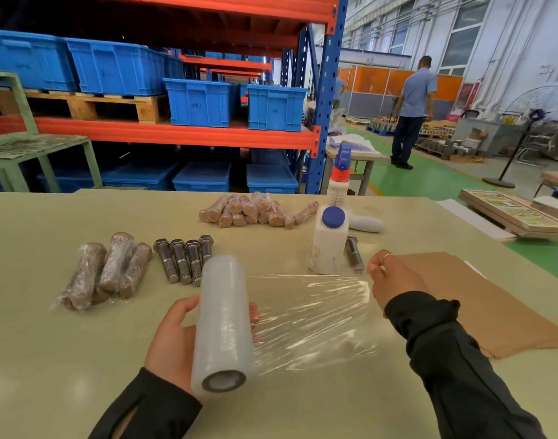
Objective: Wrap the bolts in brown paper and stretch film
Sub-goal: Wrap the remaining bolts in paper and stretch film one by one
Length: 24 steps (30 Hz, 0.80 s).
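A warehouse floor with orange-and-blue racking and blue bins is seen behind a pale green table (65,359), where the wrapping is being done. A roll of stretch film (222,324) is held in the left hand (173,340), fingers curled round it from underneath, its long axis running away from the body. A sheet of film (309,318) is drawn off it to the right, across to the right hand (394,282), which looks pinched on the far edge, though the film is so clear the exact grip can't really be made out. Four bare bolts (184,259) are lined up just past the roll's far end, nearer the left hand, heads pointing away; one more bolt (354,253) is tucked behind the spray bottle (329,239), just beyond the right fingertips. Brown paper (480,299) is lying under the right forearm. Wrapped bundles (108,270) are set off to the left and a bigger pile (255,210) further back, so probably a paper-wrapped set gets laid on the stretched sheet next.
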Tool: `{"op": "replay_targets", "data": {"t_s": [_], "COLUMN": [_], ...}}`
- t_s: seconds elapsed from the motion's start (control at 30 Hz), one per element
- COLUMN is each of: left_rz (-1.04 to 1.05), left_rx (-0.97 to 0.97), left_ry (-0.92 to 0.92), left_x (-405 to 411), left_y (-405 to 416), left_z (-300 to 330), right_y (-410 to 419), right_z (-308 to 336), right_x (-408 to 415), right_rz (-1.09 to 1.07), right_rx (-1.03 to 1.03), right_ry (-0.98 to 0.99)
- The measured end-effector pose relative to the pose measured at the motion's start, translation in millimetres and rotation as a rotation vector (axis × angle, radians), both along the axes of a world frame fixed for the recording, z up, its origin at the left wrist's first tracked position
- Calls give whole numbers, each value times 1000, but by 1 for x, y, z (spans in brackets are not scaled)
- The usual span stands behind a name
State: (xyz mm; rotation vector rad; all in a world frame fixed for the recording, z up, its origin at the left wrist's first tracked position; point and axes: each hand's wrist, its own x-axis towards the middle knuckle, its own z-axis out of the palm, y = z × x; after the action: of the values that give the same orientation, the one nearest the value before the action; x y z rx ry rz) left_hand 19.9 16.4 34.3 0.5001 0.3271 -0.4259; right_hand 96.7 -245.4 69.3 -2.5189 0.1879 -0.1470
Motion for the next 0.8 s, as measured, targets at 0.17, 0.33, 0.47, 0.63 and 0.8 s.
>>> {"op": "replay_targets", "data": {"t_s": [0.17, 0.33, 0.47, 0.63, 0.8], "left_rz": [-31, 20, 56, 37, -77], "left_rx": [351, 1010, 1202, 1355, 1663], "left_ry": [-72, -185, -194, -145, -131], "left_x": [2, 10, 23, 28, 30], "left_y": [-3, -20, -22, -24, -19], "left_z": [5, 4, -6, -10, -7], "right_y": [-4, 1, 1, -13, -30], "right_z": [-17, -42, -54, -42, -27], "right_x": [6, 13, 16, 26, 31], "right_rz": [-13, -44, -56, -67, -71], "right_rx": [-202, -468, -525, -193, -8], "right_ry": [50, 151, 179, 225, 296]}}
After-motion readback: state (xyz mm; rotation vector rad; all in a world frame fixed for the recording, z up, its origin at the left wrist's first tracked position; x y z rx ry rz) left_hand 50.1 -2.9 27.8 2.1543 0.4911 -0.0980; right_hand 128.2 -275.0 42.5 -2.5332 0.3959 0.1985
